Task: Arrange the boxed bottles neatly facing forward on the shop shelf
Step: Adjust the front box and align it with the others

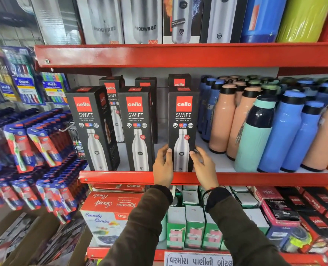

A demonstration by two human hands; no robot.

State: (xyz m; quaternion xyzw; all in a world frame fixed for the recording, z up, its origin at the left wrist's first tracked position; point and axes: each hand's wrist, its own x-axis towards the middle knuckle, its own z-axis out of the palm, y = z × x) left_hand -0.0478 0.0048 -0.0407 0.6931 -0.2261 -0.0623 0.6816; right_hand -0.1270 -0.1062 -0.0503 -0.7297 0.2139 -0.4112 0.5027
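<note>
**Here: right-hand boxed bottle held at the shelf edge**

Upright at the front of the red shop shelf [120, 178]: the rightmost boxed bottle [182, 120], black, "cello SWIFT" face turned forward, base at the lip. Clasped low on both sides: left hand [163, 166] wrapped on its left edge with the thumb on the front face, right hand [203, 166] pressed to its right edge, fingers bent around the corner. Both hands closed on the box, dark sleeves reaching up from below.

Just left, apart by a gap: middle box [135, 129], also facing forward. Further left: left box [91, 127], turned a little so one side panel shows. Behind these, three more boxes [179, 81] in a back row, partly hidden.

To the right on the same shelf: loose bottles [286, 129] in peach, blue and mint, standing close together. Above: tall steel-bottle cartons [145, 20]. Off to the left: hanging toothbrush packs [26, 143].
</note>
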